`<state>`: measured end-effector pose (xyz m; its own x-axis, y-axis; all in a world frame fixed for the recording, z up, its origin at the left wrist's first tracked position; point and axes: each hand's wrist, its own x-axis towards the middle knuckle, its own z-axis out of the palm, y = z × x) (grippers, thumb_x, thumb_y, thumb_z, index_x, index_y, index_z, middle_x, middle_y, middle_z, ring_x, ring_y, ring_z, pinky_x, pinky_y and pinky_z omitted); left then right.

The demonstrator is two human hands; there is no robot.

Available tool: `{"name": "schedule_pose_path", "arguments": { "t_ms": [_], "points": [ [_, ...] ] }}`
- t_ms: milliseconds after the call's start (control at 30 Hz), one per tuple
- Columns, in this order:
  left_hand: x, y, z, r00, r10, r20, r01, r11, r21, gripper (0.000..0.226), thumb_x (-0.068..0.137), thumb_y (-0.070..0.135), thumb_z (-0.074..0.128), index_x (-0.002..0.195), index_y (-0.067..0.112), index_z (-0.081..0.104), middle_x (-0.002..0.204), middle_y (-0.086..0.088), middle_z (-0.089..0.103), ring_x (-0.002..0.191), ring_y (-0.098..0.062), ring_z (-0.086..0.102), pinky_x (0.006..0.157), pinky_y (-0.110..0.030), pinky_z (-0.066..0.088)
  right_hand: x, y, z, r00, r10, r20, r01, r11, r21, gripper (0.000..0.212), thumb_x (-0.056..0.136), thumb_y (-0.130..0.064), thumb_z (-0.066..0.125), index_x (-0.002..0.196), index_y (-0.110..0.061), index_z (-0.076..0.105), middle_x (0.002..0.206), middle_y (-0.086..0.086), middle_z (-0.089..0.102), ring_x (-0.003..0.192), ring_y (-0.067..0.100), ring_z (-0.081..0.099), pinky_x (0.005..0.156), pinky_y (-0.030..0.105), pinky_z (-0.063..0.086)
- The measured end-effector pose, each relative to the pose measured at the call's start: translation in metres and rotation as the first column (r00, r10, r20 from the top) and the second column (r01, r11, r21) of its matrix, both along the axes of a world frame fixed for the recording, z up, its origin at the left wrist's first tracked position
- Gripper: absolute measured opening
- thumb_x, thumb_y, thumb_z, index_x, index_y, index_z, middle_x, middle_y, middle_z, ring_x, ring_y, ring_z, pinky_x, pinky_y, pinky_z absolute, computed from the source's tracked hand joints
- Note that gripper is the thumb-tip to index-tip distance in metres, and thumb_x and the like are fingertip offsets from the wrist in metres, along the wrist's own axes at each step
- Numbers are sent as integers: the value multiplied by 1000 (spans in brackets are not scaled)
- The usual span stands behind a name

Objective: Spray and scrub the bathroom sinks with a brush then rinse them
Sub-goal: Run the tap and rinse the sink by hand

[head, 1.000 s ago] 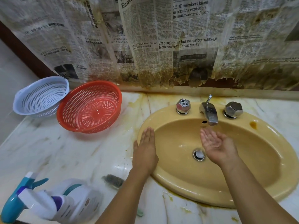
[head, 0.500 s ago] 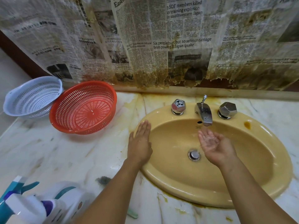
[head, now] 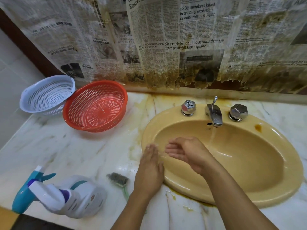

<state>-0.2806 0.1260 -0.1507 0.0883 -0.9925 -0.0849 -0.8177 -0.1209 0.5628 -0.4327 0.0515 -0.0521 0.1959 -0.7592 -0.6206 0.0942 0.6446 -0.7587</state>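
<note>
A yellow oval sink (head: 259,165) is set in a marble counter. Water runs from the chrome tap (head: 214,115) into the bowl. My left hand (head: 150,168) lies flat with straight fingers on the sink's left rim. My right hand (head: 187,152) is cupped, palm up, inside the bowl near the left wall, holding water that spills toward the left rim. A green-handled scrub brush (head: 119,180) lies on the counter left of my left arm. Two spray bottles (head: 66,195) lie on their sides at the front left.
A red colander (head: 95,106) and a pale blue colander (head: 47,94) stand at the back left. Two chrome knobs (head: 188,107) (head: 238,112) flank the tap. Stained newspaper (head: 166,44) covers the wall behind. Yellow grime rings the sink edge on the marble counter (head: 66,146).
My right hand has moved from under the tap leftward across the bowl to my left hand, carrying water. My left hand has slid slightly toward me along the rim.
</note>
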Motion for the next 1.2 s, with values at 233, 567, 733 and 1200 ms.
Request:
{"name": "schedule_pose_path", "arguments": {
  "t_ms": [233, 567, 733, 1200],
  "points": [
    [21, 1, 14, 988, -99, -120, 102, 994, 25, 48, 108, 17, 44, 157, 16, 42, 167, 9, 28, 156, -3, 7, 119, -10, 8, -98, -23, -46, 632, -669, 390, 547, 742, 386, 40, 110, -24, 35, 132, 4, 54, 120, 25, 66, 108, 37, 65, 91, 43, 54],
    [51, 3, 20, 926, -377, -11, 373, 912, 168, 57, 101, 26, 63, 154, 31, 45, 164, 22, 30, 153, 8, 7, 128, -34, 15, -108, -46, -54, 548, -693, 468, 556, 720, 415, 32, 106, -19, 45, 128, -2, 61, 101, 18, 77, 90, 31, 77, 76, 39, 62],
    [54, -5, 16, 840, -509, 191, 488, 860, 148, 72, 91, 59, 67, 155, 34, 43, 163, 20, 34, 153, 7, 1, 129, -44, -1, -92, -30, -32, 727, -505, 465, 388, 861, 329, 31, 104, -15, 50, 126, 1, 64, 113, 18, 75, 97, 30, 76, 75, 37, 64],
    [14, -26, 9, 580, -731, 360, 745, 654, 130, 73, 82, 89, 44, 116, 27, 60, 105, 13, 62, 100, -14, 58, 98, -38, 35, -42, 65, 5, 991, -69, -115, 71, 997, 19, 24, 102, -12, 55, 105, 7, 69, 101, 24, 75, 95, 31, 76, 91, 42, 60]
  ]
}}
